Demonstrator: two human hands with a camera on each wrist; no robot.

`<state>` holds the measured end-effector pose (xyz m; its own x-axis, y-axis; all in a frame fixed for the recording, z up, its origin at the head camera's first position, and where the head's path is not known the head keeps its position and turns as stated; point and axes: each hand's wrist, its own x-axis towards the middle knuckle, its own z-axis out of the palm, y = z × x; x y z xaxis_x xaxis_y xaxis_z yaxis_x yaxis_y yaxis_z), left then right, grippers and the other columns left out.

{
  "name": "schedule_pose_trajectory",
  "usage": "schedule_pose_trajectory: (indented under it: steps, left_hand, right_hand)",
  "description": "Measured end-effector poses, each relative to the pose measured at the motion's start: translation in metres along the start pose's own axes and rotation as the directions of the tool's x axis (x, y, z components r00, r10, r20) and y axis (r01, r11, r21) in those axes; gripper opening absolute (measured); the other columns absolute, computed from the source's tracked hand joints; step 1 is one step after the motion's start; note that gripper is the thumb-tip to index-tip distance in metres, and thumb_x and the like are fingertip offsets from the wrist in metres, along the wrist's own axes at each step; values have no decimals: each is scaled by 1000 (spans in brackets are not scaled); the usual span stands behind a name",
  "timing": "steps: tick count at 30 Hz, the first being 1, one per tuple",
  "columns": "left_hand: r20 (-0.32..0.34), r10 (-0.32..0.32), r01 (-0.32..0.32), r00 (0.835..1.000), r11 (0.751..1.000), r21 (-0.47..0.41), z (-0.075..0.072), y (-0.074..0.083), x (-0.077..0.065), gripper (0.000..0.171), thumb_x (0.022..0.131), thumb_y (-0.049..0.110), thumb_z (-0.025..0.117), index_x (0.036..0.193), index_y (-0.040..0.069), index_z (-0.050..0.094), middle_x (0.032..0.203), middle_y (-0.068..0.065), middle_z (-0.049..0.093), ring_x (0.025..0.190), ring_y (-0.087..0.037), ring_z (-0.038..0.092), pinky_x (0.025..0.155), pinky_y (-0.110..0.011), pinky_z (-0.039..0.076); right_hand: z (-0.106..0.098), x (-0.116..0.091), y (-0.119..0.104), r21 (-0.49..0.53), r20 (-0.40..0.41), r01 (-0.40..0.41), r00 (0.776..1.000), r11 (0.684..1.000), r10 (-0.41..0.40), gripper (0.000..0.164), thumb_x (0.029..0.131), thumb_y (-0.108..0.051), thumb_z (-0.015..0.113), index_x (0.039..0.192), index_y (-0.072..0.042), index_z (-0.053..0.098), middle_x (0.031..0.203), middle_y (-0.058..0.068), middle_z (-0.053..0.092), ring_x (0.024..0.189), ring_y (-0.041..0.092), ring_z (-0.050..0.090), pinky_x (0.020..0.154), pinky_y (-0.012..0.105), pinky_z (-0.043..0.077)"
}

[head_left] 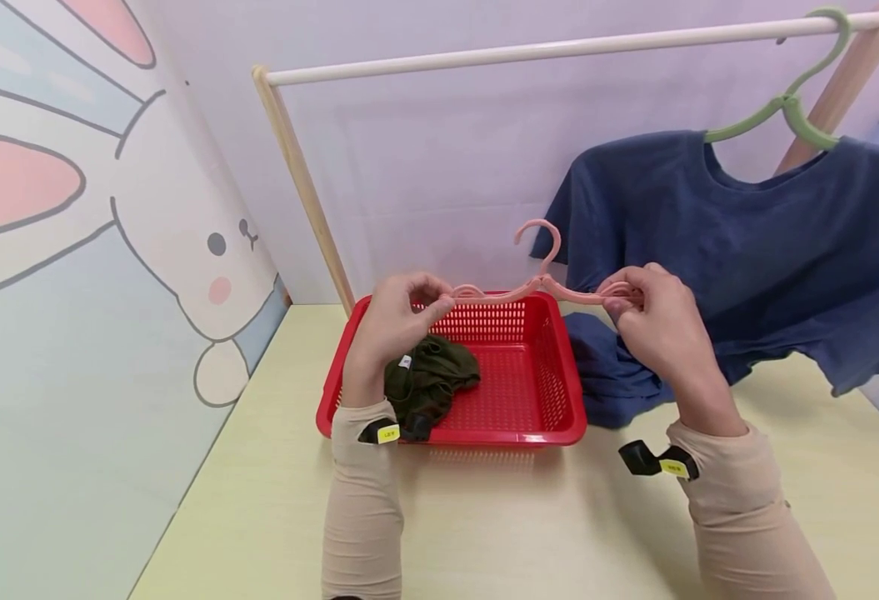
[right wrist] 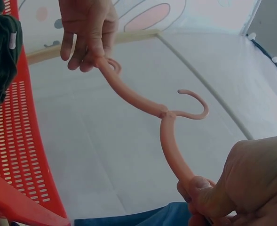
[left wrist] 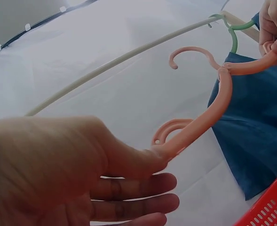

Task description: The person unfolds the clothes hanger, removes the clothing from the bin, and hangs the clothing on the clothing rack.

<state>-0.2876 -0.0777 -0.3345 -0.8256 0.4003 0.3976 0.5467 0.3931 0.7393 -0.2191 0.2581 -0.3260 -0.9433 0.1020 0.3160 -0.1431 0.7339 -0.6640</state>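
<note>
A pink clothes hanger (head_left: 510, 293) is held level above the back rim of a red plastic basket (head_left: 461, 437), its hook pointing up. My left hand (head_left: 397, 321) pinches one end of it between thumb and fingers. At the other end, my right hand (head_left: 658, 319) grips the hanger beside a small loop. In the left wrist view, the left thumb presses on the arm of the hanger (left wrist: 206, 123). Inside the basket lies a crumpled dark green garment (head_left: 439, 375), partly behind the left wrist.
A navy T-shirt (head_left: 656, 208) hangs on a green hanger (head_left: 806, 125) from the white rail (head_left: 484, 56) at right. Crumpled blue cloth (head_left: 607, 375) lies right of the basket on the pale yellow table (head_left: 484, 533). A wooden post (head_left: 304, 183) holds the rail's left end.
</note>
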Motion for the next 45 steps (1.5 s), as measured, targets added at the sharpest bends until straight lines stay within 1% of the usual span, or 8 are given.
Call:
schedule_pose_trajectory:
  steps: [3, 10, 16, 22, 27, 31, 39, 45]
  left_hand:
    - [19, -1, 1, 1000, 1000, 12, 1, 0, 1, 10, 105, 9, 76, 111, 2, 81, 103, -10, 78, 91, -25, 68, 80, -36, 59]
    - [27, -14, 14, 1000, 1000, 8, 3, 0, 0, 8, 104, 7, 78, 109, 3, 82, 103, -10, 79, 92, -26, 70, 80, -36, 59]
    - [48, -49, 49, 998, 999, 5, 4, 2, 0, 11, 103, 9, 80, 112, 4, 82, 107, -10, 79, 98, -26, 72, 88, -39, 63]
    - [69, -85, 85, 994, 996, 11, 5, 2, 1, 12, 102, 11, 80, 113, 6, 82, 106, -8, 78, 100, -25, 71, 95, -42, 63]
    - [78, -101, 101, 992, 995, -1, 6, 3, 2, 11, 102, 11, 81, 112, 7, 83, 104, -7, 78, 99, -26, 70, 91, -41, 63]
    - [84, -97, 97, 992, 995, -6, 8, 1, 1, 10, 102, 10, 80, 110, 6, 83, 103, -7, 77, 97, -25, 70, 89, -40, 63]
    - [86, -81, 80, 993, 997, 16, 11, 2, 2, 8, 102, 9, 80, 108, 5, 83, 100, -7, 78, 95, -25, 70, 91, -42, 62]
    - [90, -96, 94, 991, 995, 17, 8, 3, 2, 9, 102, 10, 81, 109, 6, 83, 101, -6, 78, 97, -25, 71, 92, -42, 63]
  right_hand:
    - [0, 0, 0, 6, -2, -4, 1000, 1000, 4, 19, 107, 0, 60, 117, -3, 75, 112, 16, 58, 98, 33, 53, 67, 29, 53]
    - [0, 0, 0, 13, -13, -5, 1000, 1000, 5, 19, 107, 1, 60, 118, -2, 75, 113, 17, 58, 98, 33, 52, 66, 28, 52]
    - [2, 0, -1, 38, -33, 6, 999, 999, -4, 19, 108, 2, 61, 119, -1, 75, 113, 16, 59, 99, 32, 51, 65, 26, 51]
    - [3, -1, -3, 63, -47, 10, 999, 998, -7, 20, 108, 2, 59, 119, -2, 76, 113, 16, 59, 98, 31, 51, 63, 24, 50]
    - [4, -1, -4, 63, -61, 14, 998, 998, -10, 20, 108, 3, 59, 118, -2, 76, 111, 16, 59, 97, 30, 51, 64, 27, 49]
    - [7, -1, -5, 62, -71, 12, 997, 998, -7, 19, 108, 2, 59, 118, -2, 75, 111, 15, 59, 97, 29, 50, 67, 30, 47]
    - [11, -2, -5, 75, -108, 14, 994, 997, -6, 21, 109, 0, 56, 118, -2, 75, 112, 16, 59, 98, 28, 49, 75, 39, 44]
    - [12, -1, -5, 83, -126, 23, 992, 996, -12, 21, 110, -1, 55, 116, -2, 75, 110, 15, 58, 97, 26, 48, 75, 39, 42]
